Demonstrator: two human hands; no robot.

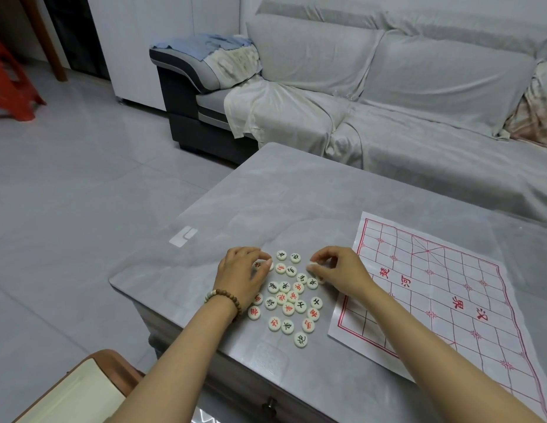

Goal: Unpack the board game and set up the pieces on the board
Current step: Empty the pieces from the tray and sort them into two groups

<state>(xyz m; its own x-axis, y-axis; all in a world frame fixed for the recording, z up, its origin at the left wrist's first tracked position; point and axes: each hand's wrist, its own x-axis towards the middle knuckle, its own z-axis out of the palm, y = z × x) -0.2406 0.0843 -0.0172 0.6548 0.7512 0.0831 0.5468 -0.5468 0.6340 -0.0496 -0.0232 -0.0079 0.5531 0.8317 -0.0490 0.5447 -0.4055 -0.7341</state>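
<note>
Left of the paper board (434,288), on the grey table (266,193), round pieces (287,297) lie clustered. At the cluster's far edge the left hand (241,274) pinches one piece (259,265); the right hand (342,270), nearer the board, pinches another.

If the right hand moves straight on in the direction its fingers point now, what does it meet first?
The right hand, pinching a piece, would probably meet the black-marked piece just ahead first, then the left hand; depth is unclear.
</note>
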